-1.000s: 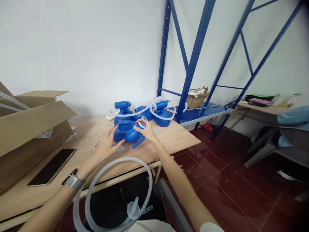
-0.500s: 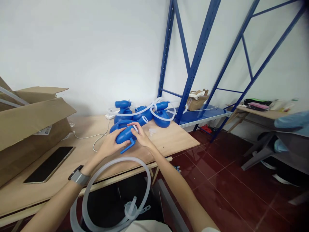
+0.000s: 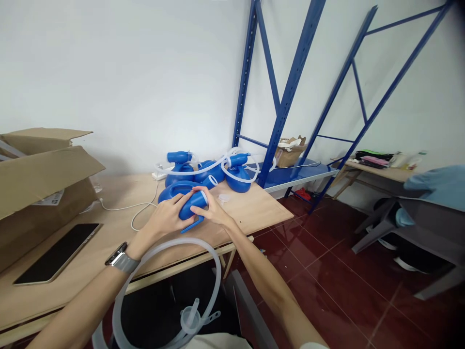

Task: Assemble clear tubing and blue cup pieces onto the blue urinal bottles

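Note:
Above the table's front part, a blue plastic cup-shaped piece [image 3: 186, 209] with a whitish rim and a flat blue strap is held between both hands. My left hand [image 3: 167, 212] wraps its rounded closed end. At the rim end, my right hand [image 3: 214, 209] grips it with thumb and fingers. Just behind lies a blue bottle [image 3: 166, 192] with a handle and an open neck, partly covered by my hands. A clear hose [image 3: 185, 241] loops over my lap, with a translucent round cap [image 3: 191, 320] near it.
Several blue bottles with hoses [image 3: 238, 179] stand at the back of the table [image 3: 119, 228]. A small clear disc [image 3: 224, 198] lies right of my hands. Left are a phone [image 3: 58, 253] and an open cardboard box [image 3: 47, 194]. A blue shelf rack [image 3: 290, 92] and a seated person [image 3: 439, 186] are at right.
My right thumb has come down onto the side of the blue piece, and my fingers lie closer around its rim. The view has shifted slightly to the right.

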Demonstrator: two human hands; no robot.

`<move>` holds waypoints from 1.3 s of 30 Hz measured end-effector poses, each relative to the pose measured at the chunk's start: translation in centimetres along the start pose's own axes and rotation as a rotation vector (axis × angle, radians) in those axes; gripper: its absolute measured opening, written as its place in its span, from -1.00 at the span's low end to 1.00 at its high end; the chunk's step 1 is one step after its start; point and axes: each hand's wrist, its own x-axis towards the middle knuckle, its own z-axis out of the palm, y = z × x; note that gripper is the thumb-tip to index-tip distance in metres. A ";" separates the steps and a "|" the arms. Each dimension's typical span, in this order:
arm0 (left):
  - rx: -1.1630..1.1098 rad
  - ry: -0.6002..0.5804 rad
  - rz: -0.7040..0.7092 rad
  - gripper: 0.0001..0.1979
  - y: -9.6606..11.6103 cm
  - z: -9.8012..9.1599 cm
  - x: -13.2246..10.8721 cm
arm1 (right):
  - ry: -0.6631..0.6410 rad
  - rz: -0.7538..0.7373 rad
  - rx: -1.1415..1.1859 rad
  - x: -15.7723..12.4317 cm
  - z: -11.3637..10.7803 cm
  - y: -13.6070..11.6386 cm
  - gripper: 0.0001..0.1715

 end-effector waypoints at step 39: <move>-0.573 -0.007 -0.364 -0.33 -3.1 5.4 -1.8 | 0.169 0.190 0.187 -1.4 -0.5 4.9 -0.26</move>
